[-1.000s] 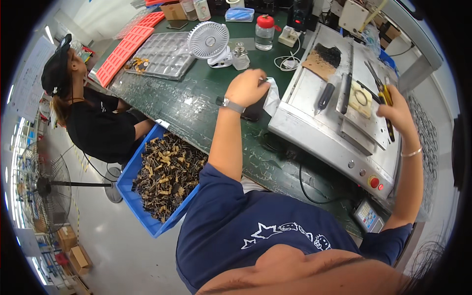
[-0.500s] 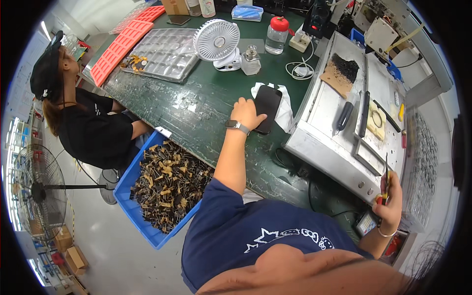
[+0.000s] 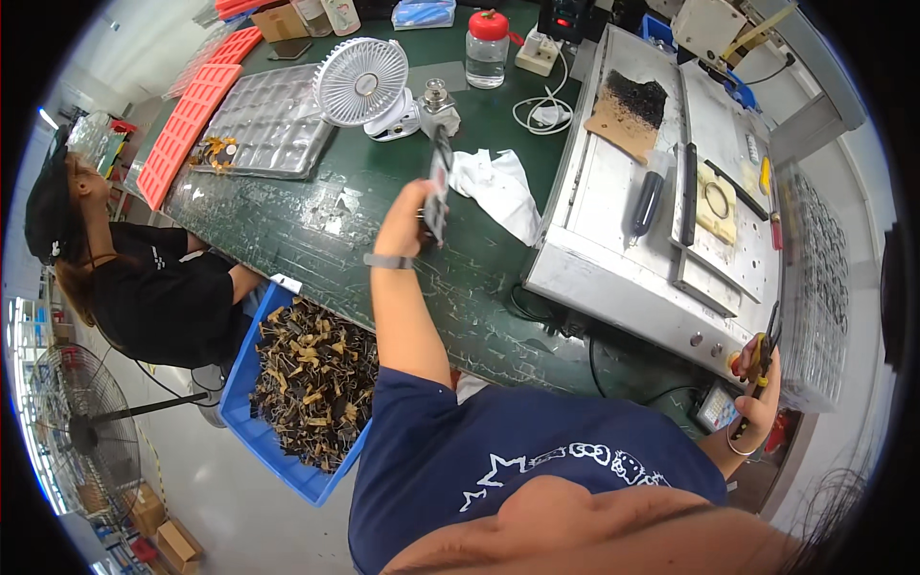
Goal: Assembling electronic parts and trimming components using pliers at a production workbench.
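My left hand (image 3: 401, 222) is closed on a phone (image 3: 437, 192), raised from the green workbench and turned nearly edge-on. A crumpled white tissue (image 3: 496, 190) lies just right of it. Beyond the phone stand a small glass bottle (image 3: 441, 115) and a white desk fan (image 3: 362, 84). At the right, beside the metal machine's front corner, my right hand (image 3: 759, 398) is wrapped round pliers (image 3: 763, 356) with red-and-yellow handles and a slim dark tip pointing up. Whether a second thin tool lies along them I cannot tell.
A blue bin (image 3: 287, 470) of small dark-and-gold parts stands at the bench's left edge, near a seated co-worker (image 3: 144, 287). The metal machine (image 3: 594, 259) carries a screwdriver-like tool (image 3: 647, 203) and a brown sheet (image 3: 623, 120). A red-lidded jar (image 3: 486, 62) and white cable stand behind.
My left hand has closed on the phone, lifted it off the tissue and tilted it up, moving left. My right hand still holds the pliers. The whole view has shifted slightly.
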A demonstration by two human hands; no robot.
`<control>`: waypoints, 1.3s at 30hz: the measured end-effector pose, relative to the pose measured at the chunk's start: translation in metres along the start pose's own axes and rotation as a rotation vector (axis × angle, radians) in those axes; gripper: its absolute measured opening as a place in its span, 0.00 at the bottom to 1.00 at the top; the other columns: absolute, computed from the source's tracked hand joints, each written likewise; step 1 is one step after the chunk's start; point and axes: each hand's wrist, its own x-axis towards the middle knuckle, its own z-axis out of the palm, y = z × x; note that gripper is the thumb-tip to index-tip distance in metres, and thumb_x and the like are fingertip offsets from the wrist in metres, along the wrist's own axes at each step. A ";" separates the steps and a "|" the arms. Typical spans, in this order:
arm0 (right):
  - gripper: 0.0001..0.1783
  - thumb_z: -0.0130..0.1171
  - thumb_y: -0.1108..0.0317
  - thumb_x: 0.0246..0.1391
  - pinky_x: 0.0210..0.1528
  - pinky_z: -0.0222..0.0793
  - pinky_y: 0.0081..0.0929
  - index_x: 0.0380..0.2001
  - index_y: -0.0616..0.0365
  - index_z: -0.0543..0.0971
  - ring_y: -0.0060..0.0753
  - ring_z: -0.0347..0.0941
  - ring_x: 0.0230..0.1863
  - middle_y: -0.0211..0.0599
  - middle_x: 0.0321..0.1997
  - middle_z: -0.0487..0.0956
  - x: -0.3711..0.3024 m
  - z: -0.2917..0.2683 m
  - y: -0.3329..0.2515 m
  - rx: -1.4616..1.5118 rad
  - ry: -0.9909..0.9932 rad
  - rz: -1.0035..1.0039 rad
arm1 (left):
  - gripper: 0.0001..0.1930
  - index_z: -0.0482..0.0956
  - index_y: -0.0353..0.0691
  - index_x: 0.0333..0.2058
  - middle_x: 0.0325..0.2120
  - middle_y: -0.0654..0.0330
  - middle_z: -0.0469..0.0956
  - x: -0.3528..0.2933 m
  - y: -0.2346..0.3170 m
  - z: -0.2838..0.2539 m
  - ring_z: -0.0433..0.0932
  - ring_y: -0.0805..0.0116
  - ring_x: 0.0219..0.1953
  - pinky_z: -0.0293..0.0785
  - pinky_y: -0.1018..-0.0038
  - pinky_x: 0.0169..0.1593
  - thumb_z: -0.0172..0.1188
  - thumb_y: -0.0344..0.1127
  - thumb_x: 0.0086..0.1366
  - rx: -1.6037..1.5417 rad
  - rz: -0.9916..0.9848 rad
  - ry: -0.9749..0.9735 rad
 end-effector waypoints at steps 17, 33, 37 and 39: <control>0.48 0.64 0.54 0.13 0.39 0.52 0.16 0.47 0.64 0.67 0.20 0.58 0.35 0.27 0.34 0.65 -0.031 -0.007 -0.006 0.068 0.238 0.008 | 0.55 0.55 0.34 0.63 0.46 0.42 0.72 0.001 -0.026 0.048 0.75 0.41 0.46 0.74 0.53 0.47 0.68 0.56 0.39 1.690 0.303 0.356; 0.53 0.68 0.50 0.19 0.41 0.53 0.17 0.53 0.68 0.65 0.21 0.58 0.38 0.28 0.36 0.65 -0.059 -0.007 0.030 0.035 0.254 0.032 | 0.28 0.64 0.55 0.63 0.67 0.55 0.54 0.064 -0.074 0.050 0.54 0.52 0.67 0.52 0.38 0.60 0.48 0.53 0.65 2.232 0.769 0.213; 0.58 0.68 0.50 0.23 0.50 0.60 0.22 0.59 0.72 0.62 0.27 0.66 0.45 0.37 0.46 0.69 -0.081 -0.023 0.022 -0.175 0.024 0.146 | 0.28 0.70 0.57 0.58 0.65 0.48 0.57 0.054 -0.078 0.064 0.54 0.45 0.67 0.47 0.34 0.61 0.50 0.58 0.61 1.997 0.860 0.135; 0.55 0.64 0.54 0.17 0.52 0.61 0.25 0.56 0.71 0.65 0.30 0.65 0.47 0.36 0.46 0.70 -0.083 -0.019 0.019 -0.303 -0.091 0.214 | 0.27 0.72 0.59 0.58 0.65 0.46 0.56 0.047 -0.076 0.061 0.53 0.43 0.67 0.44 0.33 0.62 0.51 0.58 0.61 1.941 0.869 0.110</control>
